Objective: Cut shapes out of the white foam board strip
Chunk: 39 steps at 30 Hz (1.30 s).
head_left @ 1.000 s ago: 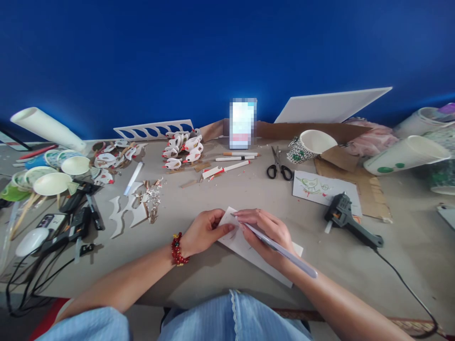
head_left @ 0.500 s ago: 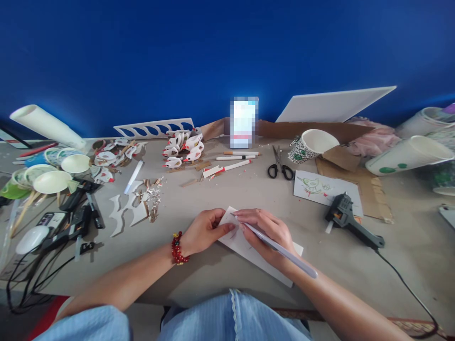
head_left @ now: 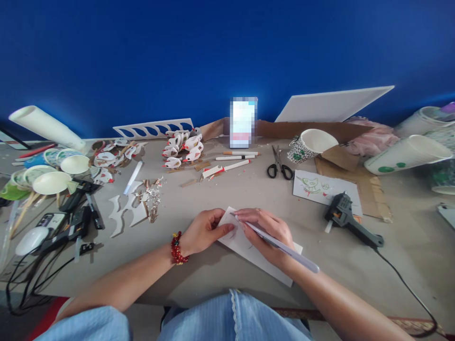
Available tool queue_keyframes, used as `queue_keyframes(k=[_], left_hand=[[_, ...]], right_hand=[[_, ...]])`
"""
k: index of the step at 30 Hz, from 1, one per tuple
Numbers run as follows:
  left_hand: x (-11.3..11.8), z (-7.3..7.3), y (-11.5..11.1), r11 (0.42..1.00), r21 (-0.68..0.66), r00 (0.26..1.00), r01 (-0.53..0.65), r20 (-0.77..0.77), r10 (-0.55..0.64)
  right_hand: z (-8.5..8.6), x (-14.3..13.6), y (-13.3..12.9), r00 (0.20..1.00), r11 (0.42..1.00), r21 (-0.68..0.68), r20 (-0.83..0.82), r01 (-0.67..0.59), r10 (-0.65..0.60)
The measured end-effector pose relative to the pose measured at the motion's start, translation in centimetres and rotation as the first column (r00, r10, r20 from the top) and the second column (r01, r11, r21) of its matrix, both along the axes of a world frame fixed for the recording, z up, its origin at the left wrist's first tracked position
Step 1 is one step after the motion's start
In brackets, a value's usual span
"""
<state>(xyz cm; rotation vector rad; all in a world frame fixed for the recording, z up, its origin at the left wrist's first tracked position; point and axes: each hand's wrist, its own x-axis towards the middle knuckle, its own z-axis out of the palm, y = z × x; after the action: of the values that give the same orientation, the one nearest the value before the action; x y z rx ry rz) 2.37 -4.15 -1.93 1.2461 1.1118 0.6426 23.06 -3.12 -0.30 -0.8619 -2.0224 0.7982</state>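
The card (head_left: 254, 255) looks matt, the pen (head_left: 295, 255) smooth.

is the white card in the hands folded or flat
Flat: the card shows straight edges and no visible crease, though the right hand covers part.

Light fell evenly, moderately bright, on the matte grey tabletop (head_left: 192, 194); the smooth deep-blue wall (head_left: 227, 52) was dimmer, haloed behind the upright rectangular phone (head_left: 243, 123), its screen glaring white, pixelated. Soft shadow edged the flat white card (head_left: 234, 241). Wide-angle stretch distorted the sides; far right looked smeared.
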Motion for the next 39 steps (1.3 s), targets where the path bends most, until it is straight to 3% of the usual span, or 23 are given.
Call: queue_keyframes(k=[20, 39], left_hand=[[0.16, 0.42, 0.07, 0.999, 0.053, 0.999, 0.008, -0.046, -0.006], [0.48, 0.56, -0.01, 1.0, 0.027, 1.0, -0.011, 0.01, 0.011]], right_hand=[[0.31, -0.4, 0.46, 0.998, 0.996, 0.071, -0.011, -0.06, 0.06], [0.09, -0.34, 0.59, 0.997, 0.995, 0.078, -0.022, -0.065, 0.067]])
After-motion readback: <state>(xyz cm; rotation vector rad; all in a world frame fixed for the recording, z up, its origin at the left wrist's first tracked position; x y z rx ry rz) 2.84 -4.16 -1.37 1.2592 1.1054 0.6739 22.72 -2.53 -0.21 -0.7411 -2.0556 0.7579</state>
